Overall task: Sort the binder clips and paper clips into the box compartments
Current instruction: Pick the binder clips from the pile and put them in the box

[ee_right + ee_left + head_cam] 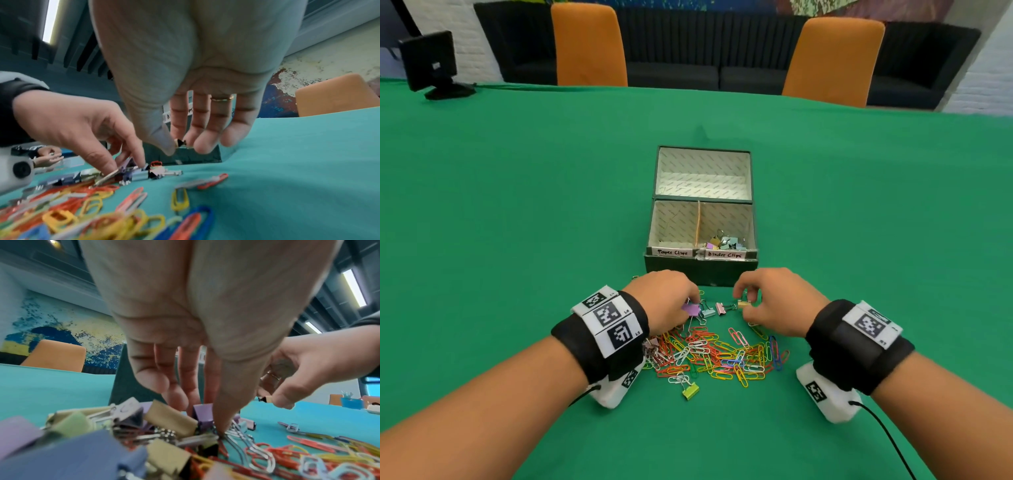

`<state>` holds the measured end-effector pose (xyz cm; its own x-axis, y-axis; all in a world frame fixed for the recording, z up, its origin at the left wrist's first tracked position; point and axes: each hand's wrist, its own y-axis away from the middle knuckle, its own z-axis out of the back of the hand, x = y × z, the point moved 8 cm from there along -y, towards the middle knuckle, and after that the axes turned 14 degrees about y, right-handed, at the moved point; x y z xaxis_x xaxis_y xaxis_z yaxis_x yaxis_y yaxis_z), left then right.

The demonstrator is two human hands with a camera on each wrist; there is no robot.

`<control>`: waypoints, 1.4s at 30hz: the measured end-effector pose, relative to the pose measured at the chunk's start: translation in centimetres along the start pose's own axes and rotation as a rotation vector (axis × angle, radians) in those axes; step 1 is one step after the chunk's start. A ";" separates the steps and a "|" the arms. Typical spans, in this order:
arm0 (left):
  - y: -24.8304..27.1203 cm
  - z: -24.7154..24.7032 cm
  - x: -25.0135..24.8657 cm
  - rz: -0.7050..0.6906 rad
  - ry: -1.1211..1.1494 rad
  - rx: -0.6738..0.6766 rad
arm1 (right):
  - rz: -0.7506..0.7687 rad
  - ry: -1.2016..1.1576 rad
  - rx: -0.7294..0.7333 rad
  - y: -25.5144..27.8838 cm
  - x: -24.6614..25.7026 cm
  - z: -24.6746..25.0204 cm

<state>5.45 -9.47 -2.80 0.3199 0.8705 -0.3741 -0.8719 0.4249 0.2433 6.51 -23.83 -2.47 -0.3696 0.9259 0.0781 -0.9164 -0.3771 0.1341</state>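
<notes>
A dark box (722, 270) stands ahead, its left compartment labelled Paper Clips (672, 252) and its right one, Binder Clips (724, 255), holding several binder clips (724, 241). Just before the box, my left hand (688, 305) pinches a purple binder clip (691, 309) (202, 413) lying on the table. My right hand (743, 301) holds a small gold binder clip (743, 304) (180, 143) between thumb and forefinger, slightly above the cloth. A teal clip (708, 312) and a pink clip (720, 308) lie between the hands. A heap of coloured paper clips (722, 356) spreads nearer me.
More binder clips (170, 420) sit under my left palm, and a green one (690, 391) lies at the heap's near edge. The box's open lid (702, 168) stands behind the compartments. A green cloth (517, 205) covers the table. A monitor (431, 65) stands far left, with orange chairs (589, 44) beyond.
</notes>
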 end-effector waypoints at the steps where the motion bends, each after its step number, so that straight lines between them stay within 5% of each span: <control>1: 0.1 0.0 0.1 -0.001 0.011 -0.002 | 0.009 -0.029 -0.031 0.0 0.1 0.6; 11: 1.4 5.5 -0.4 -0.112 0.235 -0.241 | -0.012 -0.226 -0.670 -1.0 0.1 8.7; 16: 1.7 9.0 -0.7 -0.118 0.322 -0.430 | -0.081 0.011 -0.386 -2.7 -0.2 6.1; 21: 0.6 12.1 -1.8 -0.147 0.420 -0.622 | -0.094 -0.182 -0.627 0.3 -0.5 6.4; 24: -1.0 12.5 -2.5 -0.159 0.372 -0.686 | -0.115 -0.251 -0.617 1.4 -0.8 5.0; 30: -3.8 9.4 -1.9 -0.080 0.287 -0.464 | -0.075 -0.216 -0.398 1.0 -0.1 2.9; 35: -1.1 8.3 0.1 -0.061 0.264 -0.433 | 0.032 -0.061 -0.120 -0.1 2.7 1.3; 42: 3.3 4.5 5.7 0.120 0.175 -0.201 | 0.179 0.037 -0.056 -2.5 8.2 0.8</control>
<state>6.06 -2.03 -0.12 0.1560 0.8483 -0.5060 -0.9613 0.2482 0.1196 5.91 -15.27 -1.39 -0.5316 0.8450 0.0591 -0.8425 -0.5346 0.0656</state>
